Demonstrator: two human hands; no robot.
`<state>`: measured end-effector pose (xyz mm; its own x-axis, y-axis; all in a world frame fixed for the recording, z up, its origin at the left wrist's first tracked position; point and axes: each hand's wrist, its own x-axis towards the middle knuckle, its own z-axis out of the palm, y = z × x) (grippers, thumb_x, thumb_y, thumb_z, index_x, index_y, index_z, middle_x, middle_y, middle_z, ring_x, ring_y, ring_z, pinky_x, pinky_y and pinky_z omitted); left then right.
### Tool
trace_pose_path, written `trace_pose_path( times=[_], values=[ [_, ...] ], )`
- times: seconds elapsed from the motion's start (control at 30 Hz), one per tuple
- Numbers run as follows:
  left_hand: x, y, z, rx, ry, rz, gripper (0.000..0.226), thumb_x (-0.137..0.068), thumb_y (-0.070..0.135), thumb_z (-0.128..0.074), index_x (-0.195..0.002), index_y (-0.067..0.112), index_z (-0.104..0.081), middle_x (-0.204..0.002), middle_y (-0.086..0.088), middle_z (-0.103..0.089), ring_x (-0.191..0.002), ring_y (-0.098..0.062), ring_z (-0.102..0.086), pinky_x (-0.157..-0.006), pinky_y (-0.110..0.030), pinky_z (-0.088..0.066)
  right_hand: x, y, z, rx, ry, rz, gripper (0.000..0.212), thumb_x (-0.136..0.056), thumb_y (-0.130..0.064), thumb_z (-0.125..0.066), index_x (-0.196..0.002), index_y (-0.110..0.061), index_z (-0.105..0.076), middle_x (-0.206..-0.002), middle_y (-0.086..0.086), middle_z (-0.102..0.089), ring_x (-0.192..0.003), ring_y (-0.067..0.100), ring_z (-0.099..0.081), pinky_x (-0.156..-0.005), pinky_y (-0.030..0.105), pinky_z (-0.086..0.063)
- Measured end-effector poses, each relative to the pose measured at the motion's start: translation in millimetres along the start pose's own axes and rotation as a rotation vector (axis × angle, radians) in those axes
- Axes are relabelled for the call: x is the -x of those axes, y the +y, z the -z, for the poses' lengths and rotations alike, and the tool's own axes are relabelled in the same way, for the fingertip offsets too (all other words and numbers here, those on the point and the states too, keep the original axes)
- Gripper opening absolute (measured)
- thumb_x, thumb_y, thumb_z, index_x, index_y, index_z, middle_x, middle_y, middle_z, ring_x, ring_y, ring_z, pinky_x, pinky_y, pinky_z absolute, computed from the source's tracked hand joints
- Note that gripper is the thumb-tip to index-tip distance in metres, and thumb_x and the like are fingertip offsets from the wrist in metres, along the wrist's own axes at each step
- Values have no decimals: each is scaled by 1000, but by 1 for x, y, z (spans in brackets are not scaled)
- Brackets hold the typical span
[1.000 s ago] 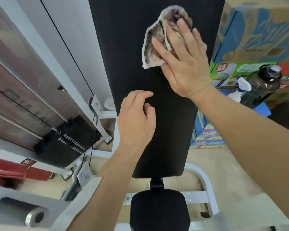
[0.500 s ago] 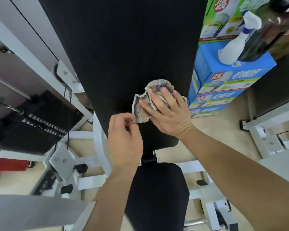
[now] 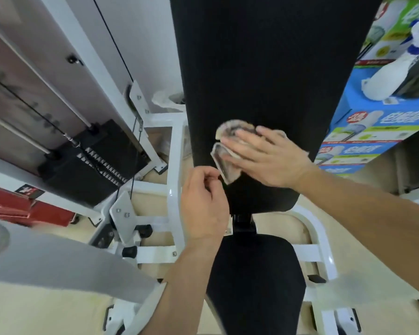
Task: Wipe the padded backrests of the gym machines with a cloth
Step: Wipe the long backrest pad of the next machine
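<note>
A long black padded backrest point(image 3: 264, 68) fills the upper middle of the head view. My right hand point(image 3: 269, 158) lies flat on a crumpled grey-brown cloth point(image 3: 224, 151) and presses it against the backrest's lower left part. My left hand point(image 3: 203, 201) hovers just below and left of the cloth, fingers curled, thumb and forefinger pinched near the cloth's lower corner; whether they touch it is unclear. The black seat pad point(image 3: 254, 274) sits below the backrest.
A white machine frame point(image 3: 174, 165) runs beside the backrest. A black weight stack point(image 3: 92, 163) with cables stands at left, a red part point(image 3: 22, 206) beneath it. Blue and green boxes point(image 3: 363, 131) carry a white spray bottle point(image 3: 385, 78) at right. A grey padded arm point(image 3: 58, 262) crosses the lower left.
My right hand dragged the cloth from the top of the backrest down to its lower part, then slid it leftward. My left hand closed its fingers and stayed just under the cloth.
</note>
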<state>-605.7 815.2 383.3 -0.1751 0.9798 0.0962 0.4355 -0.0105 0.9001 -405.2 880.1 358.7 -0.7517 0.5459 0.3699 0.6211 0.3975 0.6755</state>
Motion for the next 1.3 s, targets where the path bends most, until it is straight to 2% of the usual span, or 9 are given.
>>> trace_pose_path(
  times=[0.13,0.23,0.47,0.6,0.7,0.83,0.93,1.1,1.3],
  values=[
    [-19,29,33,34,90,23,28,-91,7,-50,-85,33,-58,-89,11,-63,-87,-6,-60,-78,-21,-48,-114,93,51,24,122,-334,53,-106,-38,-37,-156,-24,-32,-160,10,-36,-146,36,-34,-120,50,-24],
    [-24,36,43,68,154,68,32,-91,6,-49,-82,36,-55,-85,12,-63,-83,-10,-60,-76,-23,-49,-137,91,59,15,137,-464,51,-106,-39,-35,-155,-24,-34,-159,12,-38,-146,39,-34,-120,51,-21],
    [-3,-21,30,60,174,156,19,-92,6,-51,-89,21,-62,-86,10,-65,-83,-4,-60,-78,-18,-48,-57,-71,-13,-136,94,-68,55,-102,-38,-44,-153,-18,-40,-160,2,-37,-147,24,-36,-117,43,-27],
    [10,-51,20,27,171,218,20,-93,6,-51,-88,23,-62,-84,11,-65,-82,1,-59,-70,-6,-43,2,-147,-51,-106,-32,112,63,-100,-32,-46,-158,-16,-27,-165,-1,-27,-152,24,-19,-124,44,-7],
    [17,-65,13,-6,169,246,22,-92,6,-51,-87,25,-61,-83,11,-64,-80,-2,-59,-72,-13,-45,43,-169,-65,-57,-185,307,72,-96,-31,-52,-159,-15,-22,-167,1,-10,-153,29,1,-123,48,14],
    [25,-62,4,-12,133,271,26,-93,7,-52,-86,30,-60,-85,9,-65,-82,-7,-60,-73,-19,-46,86,-142,-58,-76,-227,355,77,-89,-29,-61,-157,-15,-27,-163,2,-13,-153,20,-7,-122,46,18],
    [28,-45,-3,-22,78,248,22,-94,9,-53,-90,29,-61,-88,13,-65,-84,1,-60,-72,-12,-43,99,-76,-40,-72,-165,245,77,-93,-25,-56,-160,-14,-19,-167,3,-12,-154,25,-4,-125,45,10],
    [19,-3,-26,0,16,161,22,-95,13,-51,-92,33,-60,-86,11,-64,-76,1,-60,-67,-13,-46,59,58,-11,36,123,-29,56,-99,-33,-55,-153,-25,-42,-156,3,-43,-144,27,-37,-115,45,-31],
    [23,11,-51,51,-45,131,21,-95,9,-50,-93,26,-62,-82,9,-65,-74,0,-61,-66,-8,-46,58,47,-14,61,232,-304,49,-98,-37,-54,-146,-29,-51,-151,7,-49,-135,34,-42,-113,47,-33]
  ],
)
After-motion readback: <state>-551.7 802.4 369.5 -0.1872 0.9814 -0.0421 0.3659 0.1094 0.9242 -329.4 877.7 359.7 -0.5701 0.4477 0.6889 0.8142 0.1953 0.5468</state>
